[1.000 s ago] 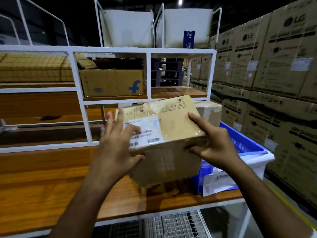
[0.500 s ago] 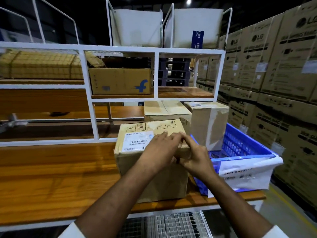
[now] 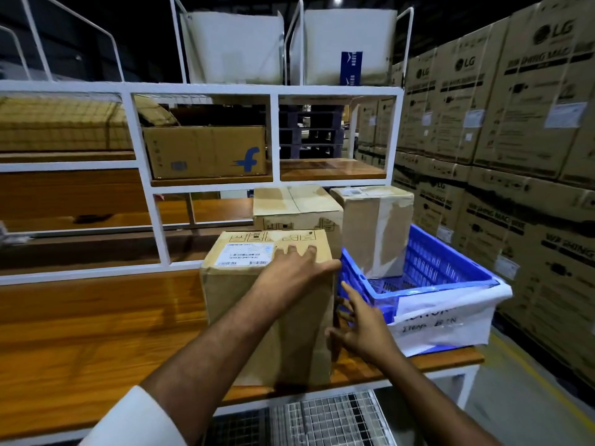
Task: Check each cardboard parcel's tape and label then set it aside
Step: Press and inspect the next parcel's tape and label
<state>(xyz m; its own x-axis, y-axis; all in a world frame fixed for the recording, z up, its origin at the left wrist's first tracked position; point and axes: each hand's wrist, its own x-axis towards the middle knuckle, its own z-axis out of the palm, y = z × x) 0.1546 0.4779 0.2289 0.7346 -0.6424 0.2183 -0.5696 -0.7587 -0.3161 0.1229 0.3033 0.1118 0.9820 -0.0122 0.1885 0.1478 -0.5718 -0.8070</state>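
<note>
A tall cardboard parcel [image 3: 244,310] stands upright on the wooden bench, its white shipping label [image 3: 246,254] on the top face. My left hand [image 3: 294,273] lies flat over the parcel's top right edge, fingers straight. My right hand [image 3: 360,323] is open with spread fingers at the parcel's right side, in the gap between it and the blue crate [image 3: 428,268]. A second parcel [image 3: 296,206] sits behind the first, and a third taped parcel [image 3: 378,226] stands inside the crate.
The wooden bench [image 3: 80,333] stretches left. A white metal shelf frame [image 3: 145,188] rises behind, holding a logo box [image 3: 206,151]. White bins [image 3: 235,48] sit on top. Stacked appliance cartons [image 3: 515,140] wall off the right. A wire shelf [image 3: 322,420] lies below.
The parcel was held tilted in the air, then set upright on the bench. My left hand stays on its top; my right hand has dropped from the top to the parcel's right side.
</note>
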